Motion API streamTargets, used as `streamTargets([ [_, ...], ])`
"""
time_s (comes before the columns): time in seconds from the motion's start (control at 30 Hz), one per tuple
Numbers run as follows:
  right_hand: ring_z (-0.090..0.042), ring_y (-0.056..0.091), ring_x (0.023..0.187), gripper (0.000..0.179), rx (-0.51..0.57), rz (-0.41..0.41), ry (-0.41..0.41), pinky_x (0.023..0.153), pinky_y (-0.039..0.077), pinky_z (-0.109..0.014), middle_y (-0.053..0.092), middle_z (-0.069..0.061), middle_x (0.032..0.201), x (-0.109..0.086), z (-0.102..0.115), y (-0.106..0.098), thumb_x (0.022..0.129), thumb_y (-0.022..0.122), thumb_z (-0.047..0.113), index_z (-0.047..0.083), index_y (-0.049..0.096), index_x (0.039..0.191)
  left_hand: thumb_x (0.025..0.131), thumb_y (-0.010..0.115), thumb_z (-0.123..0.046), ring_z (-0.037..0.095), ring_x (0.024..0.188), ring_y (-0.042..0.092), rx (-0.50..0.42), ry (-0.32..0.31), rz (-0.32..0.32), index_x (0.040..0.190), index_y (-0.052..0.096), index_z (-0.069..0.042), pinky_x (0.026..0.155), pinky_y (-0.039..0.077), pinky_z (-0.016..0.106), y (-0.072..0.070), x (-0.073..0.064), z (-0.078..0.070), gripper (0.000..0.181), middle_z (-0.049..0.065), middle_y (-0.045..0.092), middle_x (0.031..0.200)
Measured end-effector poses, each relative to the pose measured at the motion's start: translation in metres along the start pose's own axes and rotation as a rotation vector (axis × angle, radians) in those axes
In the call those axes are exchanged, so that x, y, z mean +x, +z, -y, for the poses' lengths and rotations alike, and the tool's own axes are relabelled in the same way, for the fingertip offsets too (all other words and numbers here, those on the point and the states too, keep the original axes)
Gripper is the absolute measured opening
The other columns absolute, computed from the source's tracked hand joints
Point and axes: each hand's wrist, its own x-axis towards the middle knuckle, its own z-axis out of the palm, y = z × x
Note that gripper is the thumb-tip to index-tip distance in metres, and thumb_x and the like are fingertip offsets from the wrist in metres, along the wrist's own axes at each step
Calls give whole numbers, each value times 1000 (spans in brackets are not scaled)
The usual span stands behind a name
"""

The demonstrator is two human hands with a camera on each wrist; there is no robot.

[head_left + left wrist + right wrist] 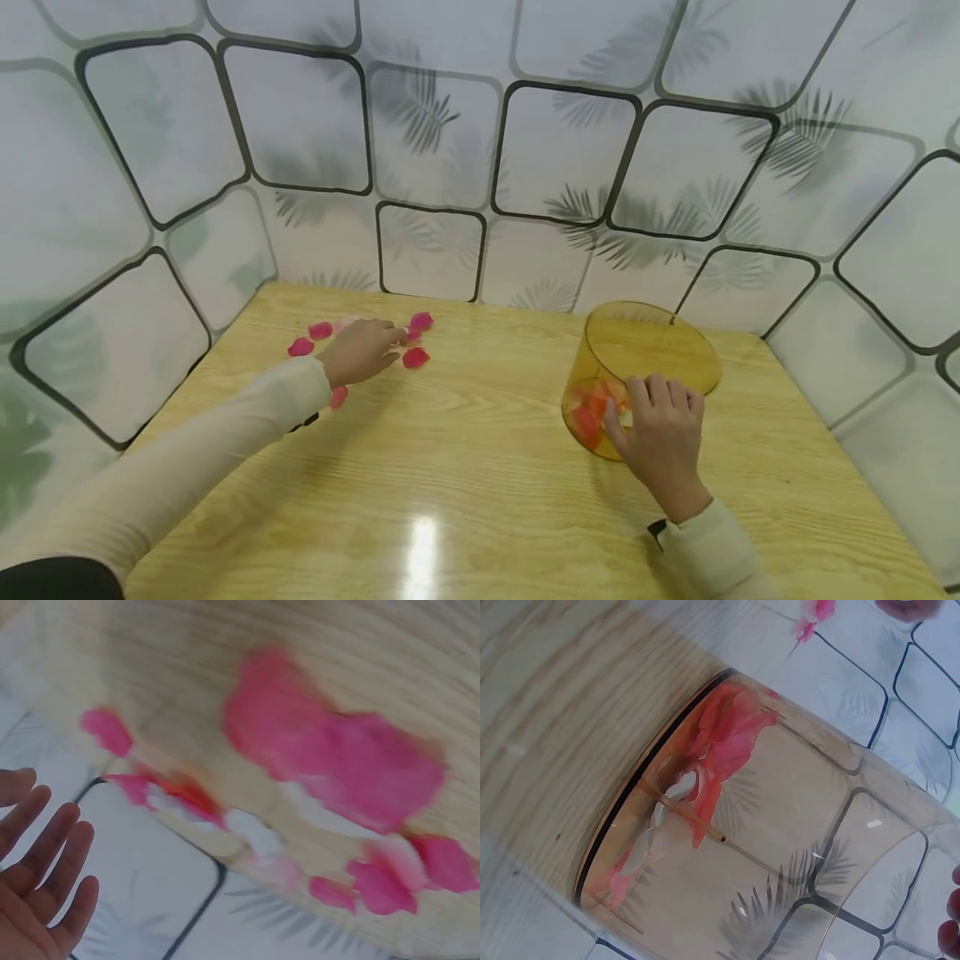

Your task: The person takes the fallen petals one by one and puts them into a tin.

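"Head view first: where to look?"

"Toward the far left of the pale wooden table [465, 417]. See the left hand [358, 352] low over scattered loose petals [416, 357], pink and red, with a few right by the fingertips."

"Gripping anything?"

"Looks relaxed, fingers spread apart, in the left wrist view too. Notice also a line of pink and white petals there, near the table's edge, plus two big blurred ones, seemingly overlapping."

"And over to the right?"

"Find an amber see-through container [630, 358], upright on the table, with more petals gathered at the bottom. Through the side, in the right wrist view, make out pink, red and white."

"And the right hand [663, 442]?"

"At the near side of the container, close by the rim, thumb held away from the bent fingers. Cannot tell whether touching the wall of it or pinching anything."

"Behind all that?"

"Pale wallpaper [431, 142], dark rounded outlines and grey fern leaves all over."
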Motion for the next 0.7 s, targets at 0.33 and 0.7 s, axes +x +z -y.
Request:
streamTargets([
  [0.33,-36,45,62,30,-10,4,-3,63,35,-49,50,-16,70,1,-2,0,83,49,30,0,55,80,83,71,-20,30,94,65,107,-10,111,117,62,-3,79,54,44,29,11,4,39,15,67,109],
  [0.7,-34,44,61,29,-8,4,-10,63,35,-49,49,-15,70,0,-1,-1,83,49,30,1,55,80,84,68,-20,25,73,61,71,-73,100,98,60,-7,61,50,39,52,22,3,21,9,63,86],
])
